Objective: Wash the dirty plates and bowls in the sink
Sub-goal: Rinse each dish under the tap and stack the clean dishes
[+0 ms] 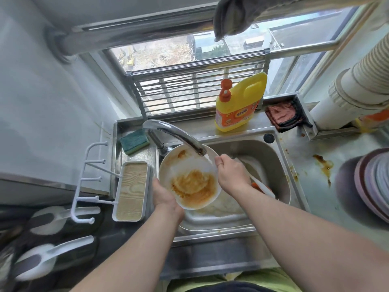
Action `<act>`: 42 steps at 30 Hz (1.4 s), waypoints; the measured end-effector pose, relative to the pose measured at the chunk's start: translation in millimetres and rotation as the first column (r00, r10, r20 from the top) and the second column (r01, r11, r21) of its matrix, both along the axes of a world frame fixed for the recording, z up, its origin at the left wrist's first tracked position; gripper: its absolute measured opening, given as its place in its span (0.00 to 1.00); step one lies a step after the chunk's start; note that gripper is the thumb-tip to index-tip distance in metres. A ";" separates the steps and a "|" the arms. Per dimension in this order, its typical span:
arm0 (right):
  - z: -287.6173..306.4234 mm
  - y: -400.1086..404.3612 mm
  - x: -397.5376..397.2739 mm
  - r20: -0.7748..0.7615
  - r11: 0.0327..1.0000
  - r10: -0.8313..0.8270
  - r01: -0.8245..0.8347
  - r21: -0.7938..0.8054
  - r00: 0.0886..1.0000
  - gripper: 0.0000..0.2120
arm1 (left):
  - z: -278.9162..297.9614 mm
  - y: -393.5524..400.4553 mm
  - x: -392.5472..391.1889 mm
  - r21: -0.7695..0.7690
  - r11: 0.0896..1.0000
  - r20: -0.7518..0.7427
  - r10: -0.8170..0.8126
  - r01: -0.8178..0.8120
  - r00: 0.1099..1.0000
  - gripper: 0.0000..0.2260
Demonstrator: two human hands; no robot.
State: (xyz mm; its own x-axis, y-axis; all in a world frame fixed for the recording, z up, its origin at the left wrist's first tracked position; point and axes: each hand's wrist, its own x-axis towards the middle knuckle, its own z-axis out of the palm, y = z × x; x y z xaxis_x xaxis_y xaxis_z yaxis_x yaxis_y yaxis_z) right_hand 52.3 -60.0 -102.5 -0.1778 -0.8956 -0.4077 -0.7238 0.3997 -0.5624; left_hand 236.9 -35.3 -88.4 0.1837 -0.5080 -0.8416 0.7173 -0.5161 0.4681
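Bare forearms reaching up from the bottom edge toward a dirty white plate (189, 175) held over the steel sink (280, 165).
Left hand (163, 196) cupped under the plate's near-left rim, thumb lying along the edge, other fingers hidden beneath; right hand (230, 174) gripping the far-right rim, wrist bent, fingers curled together, thumb and forefinger pinching the edge just beside the spout of the faucet (174, 133). Plate tilted, smeared with orange-brown sauce across its lower half and a smaller smear near the top, thin water running from the spout onto its upper part. More dirty white dishes (259, 184) lying below in the basin. Green sponge (134, 142) on the sink's left ledge, yellow detergent bottle (240, 104) on the back ledge, stacked plates (374, 182) on the sauce-spattered counter at right.
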 end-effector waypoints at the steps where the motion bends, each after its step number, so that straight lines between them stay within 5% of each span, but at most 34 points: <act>1: 1.7 0.6 -1.7 -0.013 1.000 0.005 -0.006 -0.007 1.000 0.22 | -1.6 0.9 -1.3 0.009 1.000 -0.006 0.003 -0.003 1.000 0.27; 7: 7.3 8.9 -23.1 -0.079 0.999 -0.027 0.024 -0.035 0.996 0.22 | 6.5 5.4 -20.2 0.096 0.993 -0.003 -0.067 0.067 0.998 0.25; 13: 13.4 22.1 -46.2 -0.109 0.992 -0.116 0.110 -0.060 0.987 0.21 | 1.2 8.1 -36.4 0.213 0.937 0.136 -0.309 0.276 0.941 0.39; 21: 20.0 27.4 -75.3 -0.178 0.977 -0.186 0.163 -0.137 0.966 0.21 | 13.2 0.0 -50.5 0.151 0.892 0.235 -0.452 0.426 0.861 0.20; 33: 28.9 37.9 -104.5 -0.147 0.952 -0.257 0.224 -0.207 0.955 0.20 | 9.8 -5.6 -76.6 0.061 0.861 0.185 -0.508 0.506 0.842 0.16; 42: 32.2 37.5 -114.3 -0.115 0.887 -0.296 0.229 -0.401 0.948 0.19 | 9.0 -23.9 -83.4 0.079 0.774 0.246 -0.626 0.628 0.740 0.14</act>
